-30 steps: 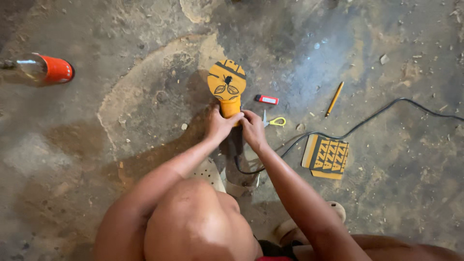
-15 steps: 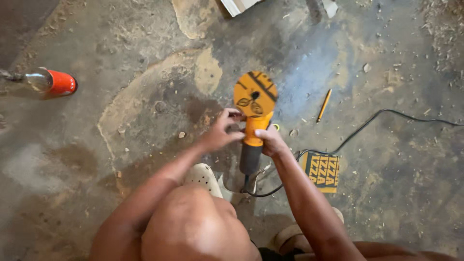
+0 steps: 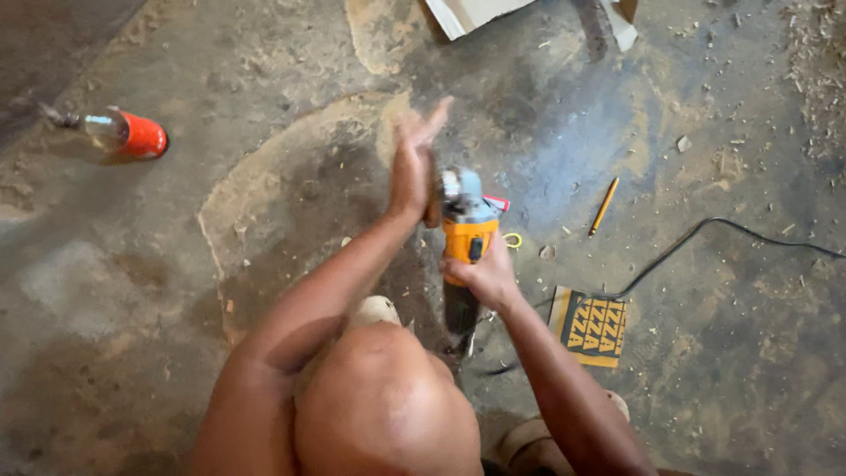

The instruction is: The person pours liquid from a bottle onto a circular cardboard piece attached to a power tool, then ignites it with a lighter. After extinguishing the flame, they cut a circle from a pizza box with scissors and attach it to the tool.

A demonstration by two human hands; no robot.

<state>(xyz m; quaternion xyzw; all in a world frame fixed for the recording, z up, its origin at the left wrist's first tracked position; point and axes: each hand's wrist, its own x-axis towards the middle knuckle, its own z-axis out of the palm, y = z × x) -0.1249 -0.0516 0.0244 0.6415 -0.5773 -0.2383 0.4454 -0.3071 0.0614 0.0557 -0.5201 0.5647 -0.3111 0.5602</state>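
Two hands, one angle grinder, over a dusty concrete floor (image 3: 176,291).
I see the right hand (image 3: 487,275) wrapped tight around the orange grinder (image 3: 464,231), held above the floor just ahead of the knee. Left hand (image 3: 412,165) is flat, fingers spread, pressed against the grinder's disc side. Nearby I log a pencil (image 3: 604,206), black cable (image 3: 705,231), yellow-and-black sheet (image 3: 592,326), and a bottle (image 3: 119,134) far left.

Bare arms, pale shoes (image 3: 374,310)

A rough workshop floor: stained concrete (image 3: 176,291) strewn with wood shavings (image 3: 811,79) at two o'clock, a pencil (image 3: 604,205), a power cord (image 3: 705,231) (trailing toward three o'clock).
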